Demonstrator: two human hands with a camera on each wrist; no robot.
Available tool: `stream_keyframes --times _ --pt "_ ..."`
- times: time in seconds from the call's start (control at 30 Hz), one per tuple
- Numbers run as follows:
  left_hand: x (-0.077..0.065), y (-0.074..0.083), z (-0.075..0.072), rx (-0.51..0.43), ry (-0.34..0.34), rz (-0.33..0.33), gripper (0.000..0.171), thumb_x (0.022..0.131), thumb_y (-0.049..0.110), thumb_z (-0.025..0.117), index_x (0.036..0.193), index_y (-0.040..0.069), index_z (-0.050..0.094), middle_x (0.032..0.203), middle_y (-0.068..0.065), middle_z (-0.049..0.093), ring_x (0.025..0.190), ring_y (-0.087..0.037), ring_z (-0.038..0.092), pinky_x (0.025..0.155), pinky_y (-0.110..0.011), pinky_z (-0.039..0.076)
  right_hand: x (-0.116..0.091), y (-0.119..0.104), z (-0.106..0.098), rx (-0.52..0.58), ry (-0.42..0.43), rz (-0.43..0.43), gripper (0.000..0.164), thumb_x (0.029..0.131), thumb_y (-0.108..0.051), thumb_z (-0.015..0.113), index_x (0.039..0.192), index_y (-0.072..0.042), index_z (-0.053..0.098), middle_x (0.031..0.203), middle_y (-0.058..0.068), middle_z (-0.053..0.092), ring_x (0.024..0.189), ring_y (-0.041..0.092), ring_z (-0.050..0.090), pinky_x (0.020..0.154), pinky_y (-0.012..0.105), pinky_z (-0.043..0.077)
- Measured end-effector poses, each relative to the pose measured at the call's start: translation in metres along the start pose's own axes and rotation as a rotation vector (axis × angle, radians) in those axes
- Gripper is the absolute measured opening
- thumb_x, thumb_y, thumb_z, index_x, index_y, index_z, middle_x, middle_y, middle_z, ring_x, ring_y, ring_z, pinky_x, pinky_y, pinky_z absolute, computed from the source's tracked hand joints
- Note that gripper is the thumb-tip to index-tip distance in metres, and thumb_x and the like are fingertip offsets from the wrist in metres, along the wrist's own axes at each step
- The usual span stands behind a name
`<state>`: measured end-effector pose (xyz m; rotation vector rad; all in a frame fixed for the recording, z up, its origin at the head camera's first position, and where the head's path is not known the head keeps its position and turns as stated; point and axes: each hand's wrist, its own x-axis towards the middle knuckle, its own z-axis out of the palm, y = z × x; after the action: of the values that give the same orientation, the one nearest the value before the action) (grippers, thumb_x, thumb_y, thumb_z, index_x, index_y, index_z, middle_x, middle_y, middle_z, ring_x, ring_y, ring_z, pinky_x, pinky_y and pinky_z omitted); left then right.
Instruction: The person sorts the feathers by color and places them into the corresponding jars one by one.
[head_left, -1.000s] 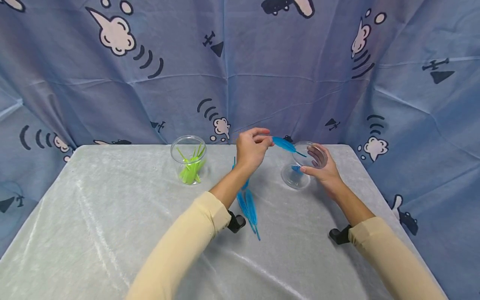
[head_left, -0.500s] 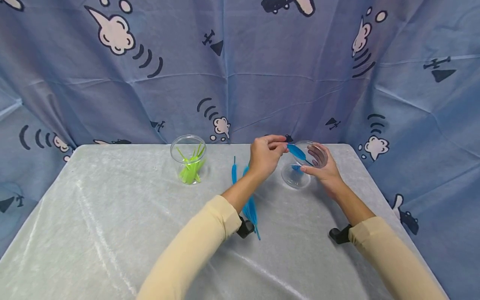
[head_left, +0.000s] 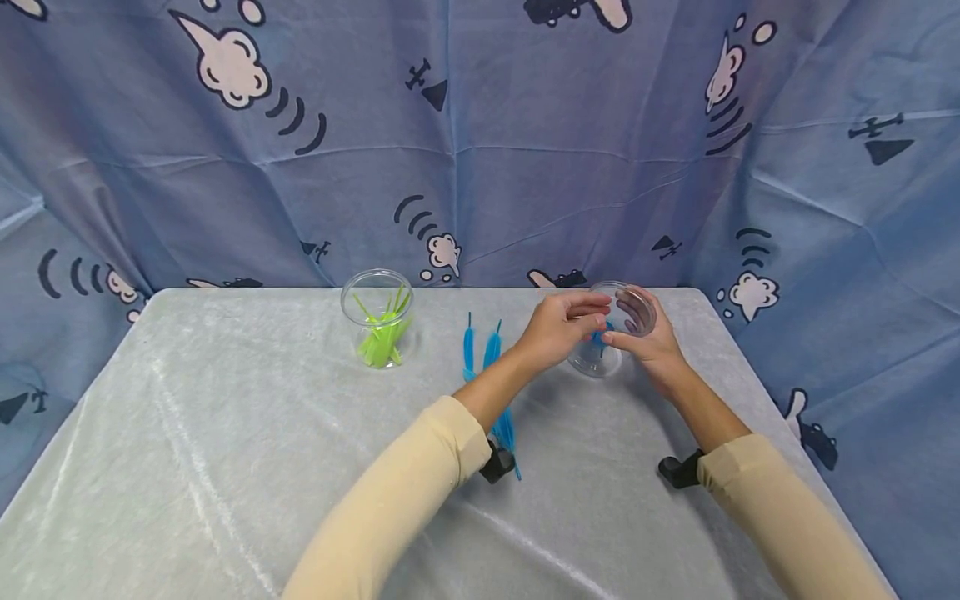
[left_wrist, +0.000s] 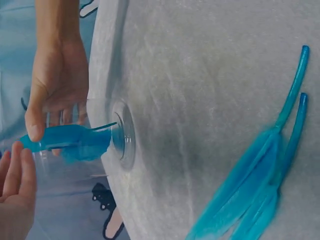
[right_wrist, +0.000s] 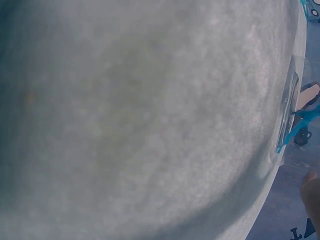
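Note:
My right hand (head_left: 656, 342) grips a clear jar (head_left: 594, 365) around its upper wall, at the right of the table. At the jar's mouth, my left hand (head_left: 558, 327) holds the tip of a blue feather (left_wrist: 65, 134) at its fingertips. Most of that feather is inside the jar, its quill pointing toward the base, with more blue fluff (left_wrist: 82, 152) beside it. In the head view, the left fingers partly hide it. Several more blue feathers (head_left: 507, 429) lie on the table, under and beside my left forearm.
Another clear jar (head_left: 347, 307) stands at the back left of the table, with bright green feathers (head_left: 382, 343) in it. A grey cloth (head_left: 225, 433) covers the table. A blue patterned curtain (head_left: 510, 208) hangs right behind the far edge.
My left hand has moved right and down to the jar's mouth, taking the blue feather from outside the jar into it. The right hand and jar stay in place.

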<state>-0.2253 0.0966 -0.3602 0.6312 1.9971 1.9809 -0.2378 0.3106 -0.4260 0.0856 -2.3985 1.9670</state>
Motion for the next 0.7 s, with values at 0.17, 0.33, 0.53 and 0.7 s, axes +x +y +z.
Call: stream_keyframes --times 0.17,0.33,0.53,0.7 --pt "-0.005 -0.001 -0.006 0.003 -0.06 -0.022 0.034 0.101 0.011 0.059 0.134 0.006 0.062 0.127 -0.011 0.067 0.111 -0.015 0.065 0.092 -0.035 0.055 0.0 0.0 0.001 0.002 0.006 -0.009 0.091 0.086 -0.001 0.076 0.155 -0.012 0.019 0.16 0.017 0.025 0.149 0.03 0.02 0.122 0.05 0.009" --pt "-0.01 -0.006 -0.023 0.021 -0.068 -0.025 0.034 0.1 0.016 0.063 0.133 0.007 0.063 0.118 -0.011 0.07 0.096 -0.016 0.07 0.088 -0.035 0.056 0.0 -0.001 0.002 0.001 0.013 -0.001 0.091 0.086 0.001 0.076 0.156 -0.012 0.02 0.16 0.016 0.026 0.148 0.03 0.021 0.122 0.049 0.009" --pt "-0.017 -0.017 -0.052 0.079 -0.037 -0.033 0.032 0.099 0.015 0.063 0.129 0.005 0.064 0.111 -0.014 0.071 0.091 -0.016 0.069 0.081 -0.032 0.054 0.0 -0.002 0.001 -0.008 0.016 0.021 0.091 0.085 0.001 0.077 0.156 -0.014 0.021 0.16 0.015 0.026 0.149 0.028 0.021 0.122 0.047 0.01" --pt "-0.025 -0.031 -0.078 0.138 -0.036 -0.099 0.03 0.098 0.011 0.064 0.127 0.004 0.065 0.109 -0.016 0.071 0.093 -0.021 0.068 0.085 -0.038 0.054 -0.001 -0.001 -0.001 -0.002 0.013 0.032 0.091 0.085 0.001 0.076 0.156 -0.014 0.021 0.161 0.014 0.026 0.149 0.027 0.02 0.122 0.046 0.01"
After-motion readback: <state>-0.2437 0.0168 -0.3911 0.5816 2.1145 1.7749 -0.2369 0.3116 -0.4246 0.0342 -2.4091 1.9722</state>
